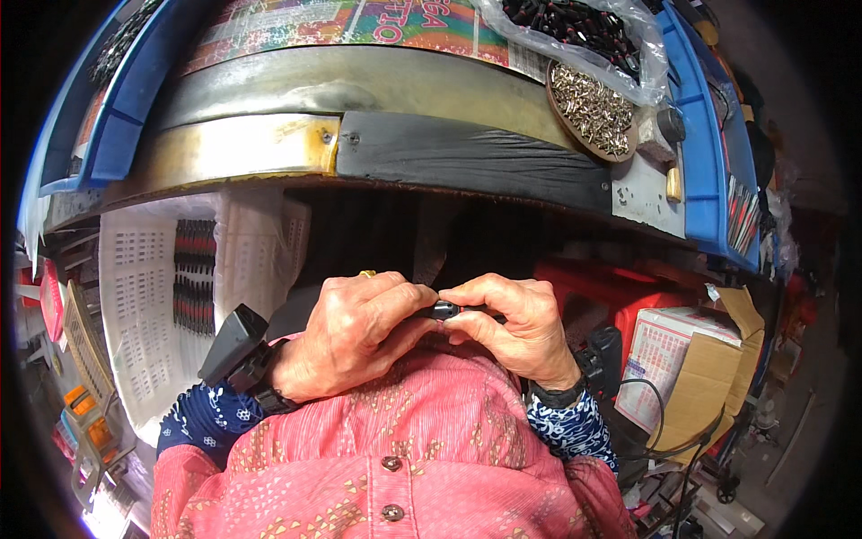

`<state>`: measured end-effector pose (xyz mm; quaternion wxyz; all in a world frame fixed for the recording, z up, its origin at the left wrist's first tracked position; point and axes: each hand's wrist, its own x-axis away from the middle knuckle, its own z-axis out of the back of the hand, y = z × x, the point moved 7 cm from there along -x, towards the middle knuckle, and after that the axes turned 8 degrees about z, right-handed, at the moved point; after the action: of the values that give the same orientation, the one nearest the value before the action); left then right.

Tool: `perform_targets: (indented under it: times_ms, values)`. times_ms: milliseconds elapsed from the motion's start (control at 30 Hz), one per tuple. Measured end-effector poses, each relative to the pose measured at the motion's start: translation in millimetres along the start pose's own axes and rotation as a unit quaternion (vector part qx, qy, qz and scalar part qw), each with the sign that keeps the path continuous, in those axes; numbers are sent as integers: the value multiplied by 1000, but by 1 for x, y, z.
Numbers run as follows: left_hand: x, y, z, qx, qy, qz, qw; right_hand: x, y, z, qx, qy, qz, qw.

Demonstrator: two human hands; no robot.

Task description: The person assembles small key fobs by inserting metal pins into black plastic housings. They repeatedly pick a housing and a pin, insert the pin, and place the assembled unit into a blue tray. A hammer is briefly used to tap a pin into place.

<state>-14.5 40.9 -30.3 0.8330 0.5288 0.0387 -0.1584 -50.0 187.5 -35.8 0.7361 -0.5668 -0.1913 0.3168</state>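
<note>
Both my hands meet close to my chest, below the edge of the workbench (467, 157). A small black part (444, 311) sits between them. My left hand (355, 332) pinches its left end with thumb and forefinger. My right hand (512, 323) grips its right end, fingers curled over it. Most of the part is hidden by my fingers. Each wrist wears a black device on a strap.
A round dish of small metal pieces (593, 110) and a clear bag of dark parts (579, 31) lie on the bench. Blue crates (709, 153) flank it. A white perforated crate (153, 296) with dark parts stands at left, a cardboard box (691, 359) at right.
</note>
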Motion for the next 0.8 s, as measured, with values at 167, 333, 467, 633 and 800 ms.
perform_targets:
  times_ms: [167,333,467,633,800]
  values:
    - [-3,-2,0,-6,-9,14,1000,2,1,1,-4,25,2,1000]
    - [-12,4,7,-14,8,-6,1000,-3,-14,11,61,40,59,996]
    - [-16,9,10,-15,15,-15,1000,-6,-21,14,70,43,81,993]
    - [-14,9,10,-34,16,-13,999,-5,-21,13,83,56,93,991]
    - [-21,14,12,-36,26,-30,999,-9,-26,17,63,57,98,992]
